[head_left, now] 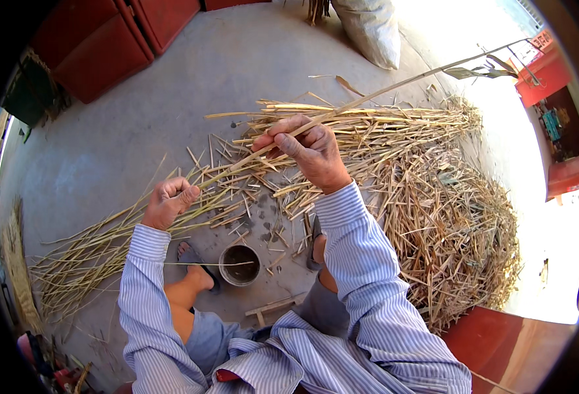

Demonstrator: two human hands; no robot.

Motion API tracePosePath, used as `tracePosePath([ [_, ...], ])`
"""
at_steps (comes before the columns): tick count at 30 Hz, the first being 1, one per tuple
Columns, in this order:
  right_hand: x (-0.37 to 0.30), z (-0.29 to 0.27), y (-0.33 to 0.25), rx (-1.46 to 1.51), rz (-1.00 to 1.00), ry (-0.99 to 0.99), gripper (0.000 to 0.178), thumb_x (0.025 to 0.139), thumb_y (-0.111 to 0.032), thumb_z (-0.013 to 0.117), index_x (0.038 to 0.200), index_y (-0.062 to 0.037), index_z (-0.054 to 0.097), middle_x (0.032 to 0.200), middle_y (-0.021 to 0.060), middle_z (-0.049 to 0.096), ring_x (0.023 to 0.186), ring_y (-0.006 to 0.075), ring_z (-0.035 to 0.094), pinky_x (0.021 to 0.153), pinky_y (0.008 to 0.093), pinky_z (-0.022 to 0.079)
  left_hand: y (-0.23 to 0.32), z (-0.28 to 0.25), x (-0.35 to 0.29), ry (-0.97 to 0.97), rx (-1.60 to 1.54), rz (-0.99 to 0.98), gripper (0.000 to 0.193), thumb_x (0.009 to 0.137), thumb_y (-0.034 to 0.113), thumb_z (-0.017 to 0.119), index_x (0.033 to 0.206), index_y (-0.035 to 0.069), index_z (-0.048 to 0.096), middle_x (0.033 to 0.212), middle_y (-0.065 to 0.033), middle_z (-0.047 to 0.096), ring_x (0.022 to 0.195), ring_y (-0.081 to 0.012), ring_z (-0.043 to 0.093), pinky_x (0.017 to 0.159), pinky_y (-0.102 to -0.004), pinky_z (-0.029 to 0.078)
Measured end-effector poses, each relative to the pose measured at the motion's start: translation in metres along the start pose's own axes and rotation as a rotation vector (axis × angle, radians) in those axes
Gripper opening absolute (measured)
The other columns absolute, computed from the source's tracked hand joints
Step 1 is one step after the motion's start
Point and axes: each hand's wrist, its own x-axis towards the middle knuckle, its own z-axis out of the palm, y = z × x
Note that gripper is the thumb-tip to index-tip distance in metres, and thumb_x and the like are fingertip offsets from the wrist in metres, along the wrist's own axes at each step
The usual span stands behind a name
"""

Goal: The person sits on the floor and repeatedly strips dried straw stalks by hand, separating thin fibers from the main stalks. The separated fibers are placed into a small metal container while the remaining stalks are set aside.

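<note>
I am counting my two hands [170,202] [321,157], one held stalk [381,93], two sandals [189,257], one round bucket [239,283] and one whitish sack [370,33].

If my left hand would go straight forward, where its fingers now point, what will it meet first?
Most likely the right hand, holding the long stalk ahead of the left hand; the straw pieces look lower, but depth is unclear.

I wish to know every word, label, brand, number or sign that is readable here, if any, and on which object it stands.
No readable text anywhere.
Red, flat-sided object at the upper right: pale, character-like marks near its top, too small and blurred to read.
Whitish, bulging sack at the top: no writing visible.
</note>
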Motion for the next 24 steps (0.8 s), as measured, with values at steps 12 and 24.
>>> tracePosePath([
  [12,-0.004,-0.044,-0.003,-0.068,0.069,0.456,0.022,0.096,-0.024,0.063,0.1,-0.0028,0.063,0.09,0.0111,0.07,0.08,0.0193,0.07,0.07,0.0289,0.057,0.03,-0.026,-0.029,0.202,0.36,0.204,0.023,0.086,0.02,0.075,0.085,0.002,0.062,0.068,-0.0008,0.061,0.062,-0.0072,0.056,0.055,-0.0247,0.045],
  [24,0.003,0.016,0.026,-0.177,0.107,0.377,0.028,0.094,-0.027,0.065,0.096,0.0008,0.062,0.08,0.0101,0.07,0.072,0.0155,0.069,0.065,0.0263,0.056,0.049,0.063,0.02,0.552,0.129,0.466,0.019,0.086,0.021,0.074,0.094,0.006,0.066,0.078,-0.0022,0.066,0.071,-0.0125,0.058,0.07,-0.0274,0.045],
])
